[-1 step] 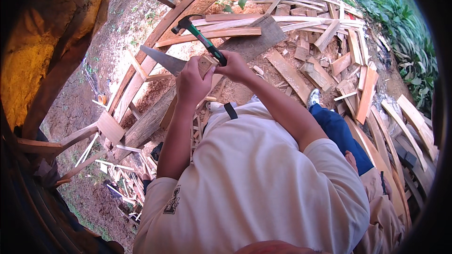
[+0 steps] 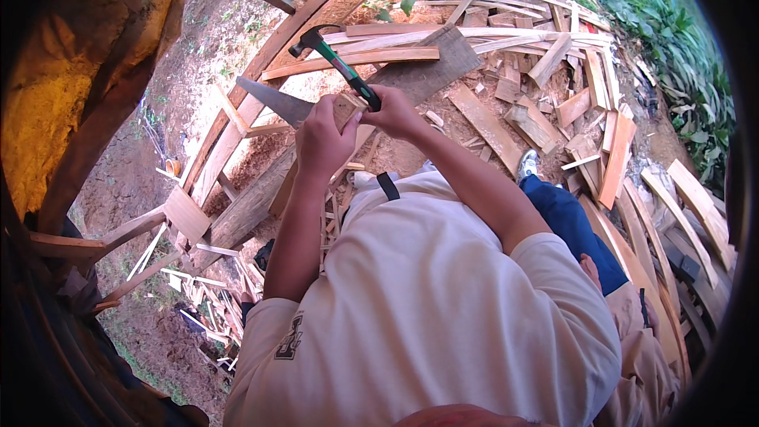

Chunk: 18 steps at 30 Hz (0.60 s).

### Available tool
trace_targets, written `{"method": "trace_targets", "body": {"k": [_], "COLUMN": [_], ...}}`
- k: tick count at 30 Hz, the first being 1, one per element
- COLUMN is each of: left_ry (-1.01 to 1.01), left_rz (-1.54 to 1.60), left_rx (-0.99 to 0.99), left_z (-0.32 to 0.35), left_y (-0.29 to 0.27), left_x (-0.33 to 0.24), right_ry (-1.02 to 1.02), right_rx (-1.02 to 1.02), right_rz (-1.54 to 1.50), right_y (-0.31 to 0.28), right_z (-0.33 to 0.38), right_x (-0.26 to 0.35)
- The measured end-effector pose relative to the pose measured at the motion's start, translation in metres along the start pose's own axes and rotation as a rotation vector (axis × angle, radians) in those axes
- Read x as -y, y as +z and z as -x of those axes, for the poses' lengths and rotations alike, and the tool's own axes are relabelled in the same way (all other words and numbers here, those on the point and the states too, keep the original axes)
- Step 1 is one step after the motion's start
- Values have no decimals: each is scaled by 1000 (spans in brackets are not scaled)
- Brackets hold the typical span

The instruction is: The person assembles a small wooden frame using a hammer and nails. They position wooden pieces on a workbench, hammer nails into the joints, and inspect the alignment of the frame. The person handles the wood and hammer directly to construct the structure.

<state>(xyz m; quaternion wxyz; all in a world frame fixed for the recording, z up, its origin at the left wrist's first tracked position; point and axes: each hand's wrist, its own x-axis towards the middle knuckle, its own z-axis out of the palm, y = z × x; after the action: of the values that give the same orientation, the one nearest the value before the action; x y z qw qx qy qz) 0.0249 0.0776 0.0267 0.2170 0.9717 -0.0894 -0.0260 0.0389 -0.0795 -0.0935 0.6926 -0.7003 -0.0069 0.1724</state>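
Hammer (image 2: 336,65) is out in front of me, its head (image 2: 311,37) pointing away. My right hand (image 2: 393,113) wraps the low end of the handle (image 2: 365,92). I think the head is heavy and the handle stiff, not too slippery. Low on the black part seems good to hold. My left hand (image 2: 326,136) pinches a block (image 2: 345,110).

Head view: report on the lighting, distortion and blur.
In the head view, fisheye distortion bows the planks at the right, and the corners fall to black; in that same view, the ground at upper left looks pale under bright light, while the hammer shows no plain motion blur.
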Motion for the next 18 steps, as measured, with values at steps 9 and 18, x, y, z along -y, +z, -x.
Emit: {"method": "trace_targets", "body": {"k": [9, 18], "left_ry": [141, 50], "left_rz": [271, -164], "left_rx": [126, 145], "left_z": [1, 14], "left_y": [-21, -13], "left_x": [27, 23], "right_ry": [-5, 4], "right_rx": [61, 122], "right_rz": [1, -46], "right_y": [-1, -2], "right_z": [-3, -7], "right_x": [-1, -3]}}
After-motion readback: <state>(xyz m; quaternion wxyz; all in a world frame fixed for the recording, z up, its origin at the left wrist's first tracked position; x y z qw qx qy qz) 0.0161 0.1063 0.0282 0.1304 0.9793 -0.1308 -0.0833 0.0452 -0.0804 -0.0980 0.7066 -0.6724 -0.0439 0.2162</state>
